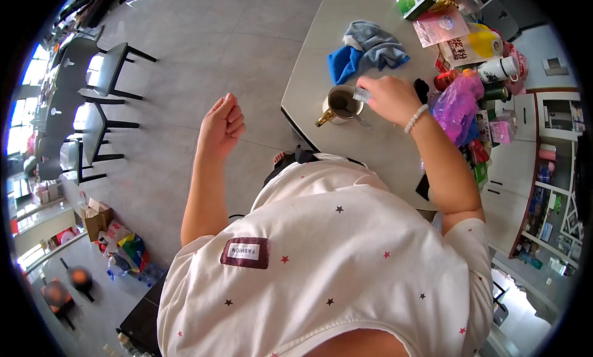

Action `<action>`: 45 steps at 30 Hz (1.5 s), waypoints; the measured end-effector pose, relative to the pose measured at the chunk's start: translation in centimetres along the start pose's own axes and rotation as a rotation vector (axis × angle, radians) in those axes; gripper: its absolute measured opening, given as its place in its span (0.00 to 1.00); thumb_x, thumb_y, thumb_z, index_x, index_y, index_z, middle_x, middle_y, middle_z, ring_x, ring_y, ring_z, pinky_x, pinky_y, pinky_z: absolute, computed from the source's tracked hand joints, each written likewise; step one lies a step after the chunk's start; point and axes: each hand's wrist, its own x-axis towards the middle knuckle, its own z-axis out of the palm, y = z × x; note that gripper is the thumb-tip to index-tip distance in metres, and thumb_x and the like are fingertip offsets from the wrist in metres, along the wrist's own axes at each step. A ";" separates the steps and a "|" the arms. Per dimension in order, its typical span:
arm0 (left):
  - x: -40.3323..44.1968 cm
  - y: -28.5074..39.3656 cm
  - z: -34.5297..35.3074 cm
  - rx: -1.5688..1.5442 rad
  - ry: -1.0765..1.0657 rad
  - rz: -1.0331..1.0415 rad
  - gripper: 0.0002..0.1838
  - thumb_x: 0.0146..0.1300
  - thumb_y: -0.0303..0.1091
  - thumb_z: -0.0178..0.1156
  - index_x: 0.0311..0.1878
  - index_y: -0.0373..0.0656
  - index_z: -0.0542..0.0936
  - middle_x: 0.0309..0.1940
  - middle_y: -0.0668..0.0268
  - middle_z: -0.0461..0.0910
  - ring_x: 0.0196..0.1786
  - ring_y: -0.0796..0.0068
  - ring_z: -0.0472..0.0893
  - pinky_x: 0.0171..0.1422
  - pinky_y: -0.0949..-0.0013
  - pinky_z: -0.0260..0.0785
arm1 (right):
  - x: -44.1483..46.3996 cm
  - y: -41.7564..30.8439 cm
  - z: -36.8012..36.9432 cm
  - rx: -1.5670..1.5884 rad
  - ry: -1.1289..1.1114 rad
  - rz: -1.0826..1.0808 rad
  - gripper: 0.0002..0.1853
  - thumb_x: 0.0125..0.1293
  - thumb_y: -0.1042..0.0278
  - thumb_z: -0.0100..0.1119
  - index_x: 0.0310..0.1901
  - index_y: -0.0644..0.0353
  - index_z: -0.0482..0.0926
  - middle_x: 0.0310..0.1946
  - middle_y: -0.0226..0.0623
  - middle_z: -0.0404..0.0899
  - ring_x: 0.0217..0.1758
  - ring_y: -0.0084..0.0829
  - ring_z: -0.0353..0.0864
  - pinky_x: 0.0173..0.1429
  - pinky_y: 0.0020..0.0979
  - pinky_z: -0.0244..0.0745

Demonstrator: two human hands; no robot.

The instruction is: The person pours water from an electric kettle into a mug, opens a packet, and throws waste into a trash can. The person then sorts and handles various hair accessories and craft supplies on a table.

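Seemingly, the step in hand is emptying a packet (362,95) into the mug (337,114) at one o'clock. Right hand (394,99) pinches it by the two-o'clock rim; left hand (225,125) curls together, contents unclear. Next calls for steady tipping.

Two hands: one left hand (223,127) toward ten o'clock, one right hand (393,101) toward two. One bead bracelet (415,120). One small pale packet (362,95), one mug (341,102) and one desk (320,39), all toward one o'clock. Along the desk between one and two: one green-and-white box (415,3), one pink pouch (440,27), one yellow pouch (485,43), one white bottle (498,70), one purple plastic bag (456,109). Blue-and-grey cloth (374,43) at one: one piece or two, unclear. At least three chairs (113,71) between nine and ten. One shirt label (244,252) toward seven.
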 end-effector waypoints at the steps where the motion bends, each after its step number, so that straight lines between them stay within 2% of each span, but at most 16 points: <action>1: -0.1 0.0 0.0 0.007 -0.010 0.004 0.11 0.70 0.38 0.45 0.31 0.47 0.68 0.15 0.76 0.56 0.14 0.86 0.53 0.17 0.79 0.45 | 0.4 -0.3 -0.1 -0.063 -0.040 -0.027 0.09 0.54 0.71 0.52 0.36 0.53 0.78 0.28 0.43 0.80 0.33 0.44 0.80 0.36 0.42 0.72; 5: -0.4 -0.1 0.3 0.028 -0.006 0.019 0.11 0.70 0.38 0.45 0.31 0.46 0.68 0.15 0.77 0.56 0.15 0.86 0.53 0.17 0.79 0.45 | 2.2 -1.1 0.7 -0.295 -0.173 -0.149 0.07 0.53 0.71 0.52 0.32 0.55 0.79 0.28 0.41 0.81 0.34 0.40 0.81 0.35 0.40 0.74; 8: -0.8 -0.3 -0.3 0.024 0.023 0.026 0.11 0.70 0.38 0.45 0.31 0.46 0.68 0.15 0.77 0.56 0.15 0.86 0.53 0.17 0.79 0.45 | 3.2 -2.0 0.7 -0.386 -0.254 -0.144 0.06 0.53 0.71 0.52 0.29 0.56 0.81 0.30 0.40 0.81 0.35 0.39 0.82 0.36 0.38 0.76; 17: -2.3 -1.5 -2.3 -0.014 0.105 0.033 0.11 0.69 0.39 0.45 0.31 0.47 0.69 0.14 0.77 0.56 0.14 0.86 0.53 0.17 0.80 0.45 | 6.3 -4.4 -0.4 -0.568 -0.588 -0.127 0.09 0.48 0.70 0.57 0.33 0.56 0.83 0.35 0.40 0.82 0.38 0.37 0.82 0.38 0.32 0.77; 20: -3.3 -1.9 -2.5 -0.027 0.132 0.051 0.11 0.69 0.39 0.45 0.31 0.47 0.69 0.14 0.77 0.56 0.14 0.86 0.53 0.17 0.80 0.46 | 6.9 -4.3 0.1 -0.621 -0.585 -0.147 0.10 0.46 0.70 0.58 0.33 0.56 0.83 0.35 0.39 0.82 0.39 0.37 0.82 0.38 0.32 0.76; 30: -7.1 -4.9 -1.5 -0.053 0.271 0.093 0.11 0.69 0.39 0.46 0.30 0.47 0.69 0.14 0.77 0.56 0.14 0.86 0.53 0.17 0.80 0.45 | 6.0 -3.3 -0.7 -0.559 -0.529 -0.246 0.11 0.49 0.73 0.54 0.34 0.59 0.82 0.35 0.42 0.82 0.39 0.40 0.82 0.39 0.35 0.76; 40: -13.0 -9.5 2.1 -0.149 0.395 0.225 0.12 0.67 0.38 0.50 0.27 0.48 0.67 0.15 0.77 0.58 0.14 0.86 0.54 0.17 0.79 0.46 | 5.6 -1.4 -1.5 -0.475 -0.389 -0.361 0.09 0.46 0.70 0.57 0.30 0.61 0.82 0.32 0.44 0.81 0.38 0.42 0.81 0.40 0.35 0.76; 41: -13.8 -10.1 2.3 -0.154 0.409 0.236 0.12 0.67 0.38 0.50 0.27 0.47 0.67 0.15 0.77 0.58 0.14 0.86 0.54 0.17 0.79 0.46 | 5.8 -0.9 -1.4 -0.503 -0.385 -0.404 0.09 0.46 0.68 0.59 0.29 0.62 0.82 0.30 0.43 0.82 0.34 0.39 0.83 0.38 0.34 0.77; 45: -17.1 -12.3 2.5 -0.198 0.484 0.251 0.10 0.69 0.37 0.47 0.30 0.47 0.67 0.15 0.76 0.57 0.14 0.86 0.54 0.16 0.80 0.46 | 5.3 -1.9 -3.1 -0.317 -0.603 -0.259 0.10 0.45 0.68 0.62 0.28 0.65 0.80 0.27 0.41 0.81 0.26 0.32 0.83 0.34 0.30 0.77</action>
